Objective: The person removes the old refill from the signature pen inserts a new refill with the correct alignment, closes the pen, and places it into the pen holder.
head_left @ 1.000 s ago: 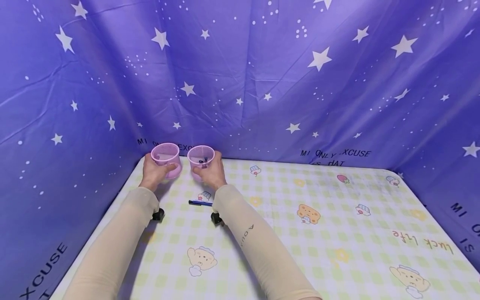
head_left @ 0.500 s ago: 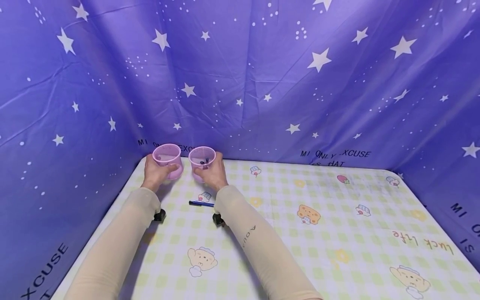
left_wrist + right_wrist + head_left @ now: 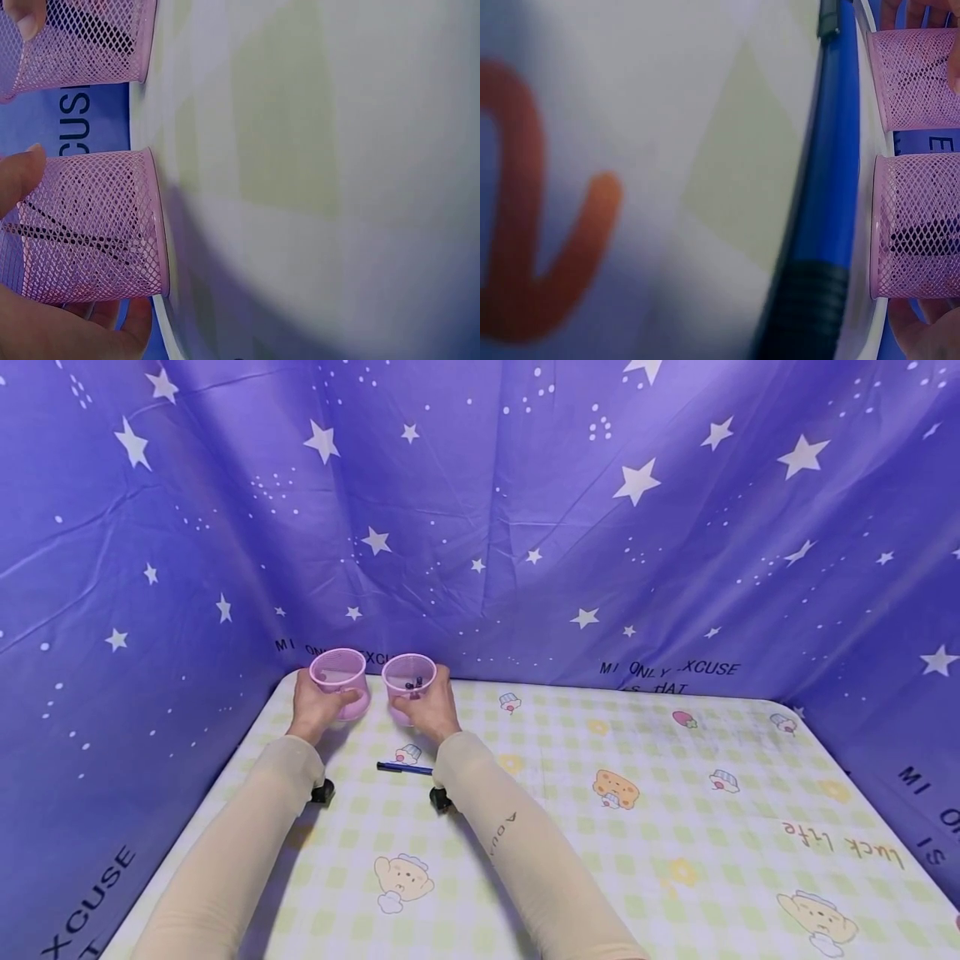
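Note:
Two pink mesh pen holders stand upright side by side near the far left edge of the table. My left hand grips the left pen holder, thumb on its near side and fingers round the outer side. A few thin dark sticks show through its mesh in the left wrist view. With my right hand I hold the right pen holder, which has dark pen-like things inside. A small gap separates the holders. Whether their bases touch the table, I cannot tell. A blue pen lies in front of them, partly behind my right sleeve.
A checked cloth with cartoon prints covers the table. Close behind the holders hangs a purple curtain with white stars, which also runs along both sides.
Both hands and the two pen holders have shifted slightly to the right. My grip on each looks the same, and the blue pen lies where it was.

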`<action>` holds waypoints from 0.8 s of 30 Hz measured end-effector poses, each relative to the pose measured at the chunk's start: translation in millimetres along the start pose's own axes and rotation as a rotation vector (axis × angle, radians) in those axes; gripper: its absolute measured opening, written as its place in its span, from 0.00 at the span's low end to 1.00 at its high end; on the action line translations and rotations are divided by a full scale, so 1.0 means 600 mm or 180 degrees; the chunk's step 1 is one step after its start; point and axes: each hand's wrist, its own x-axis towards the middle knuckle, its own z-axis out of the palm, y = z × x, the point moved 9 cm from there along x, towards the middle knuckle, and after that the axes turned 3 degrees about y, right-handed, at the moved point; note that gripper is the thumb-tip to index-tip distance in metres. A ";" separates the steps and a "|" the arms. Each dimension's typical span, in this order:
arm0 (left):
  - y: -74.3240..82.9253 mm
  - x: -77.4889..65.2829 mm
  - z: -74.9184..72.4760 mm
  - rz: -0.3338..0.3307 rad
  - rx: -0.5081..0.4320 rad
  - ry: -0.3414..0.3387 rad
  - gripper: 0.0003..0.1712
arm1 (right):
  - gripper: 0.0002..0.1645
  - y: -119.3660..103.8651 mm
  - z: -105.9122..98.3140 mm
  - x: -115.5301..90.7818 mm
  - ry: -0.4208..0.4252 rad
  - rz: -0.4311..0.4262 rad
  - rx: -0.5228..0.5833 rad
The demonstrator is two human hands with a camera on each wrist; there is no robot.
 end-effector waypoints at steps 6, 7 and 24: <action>0.002 -0.003 0.005 0.0032 0.0006 -0.0008 0.49 | 0.50 0.000 -0.006 -0.001 0.0000 -0.0012 -0.0020; 0.002 -0.003 0.005 0.0027 0.0003 -0.0010 0.50 | 0.50 0.000 -0.006 -0.001 -0.0002 -0.0016 -0.0016; 0.011 -0.010 0.025 0.0057 -0.0007 -0.0090 0.51 | 0.51 0.007 -0.023 -0.005 -0.0007 0.0012 0.0048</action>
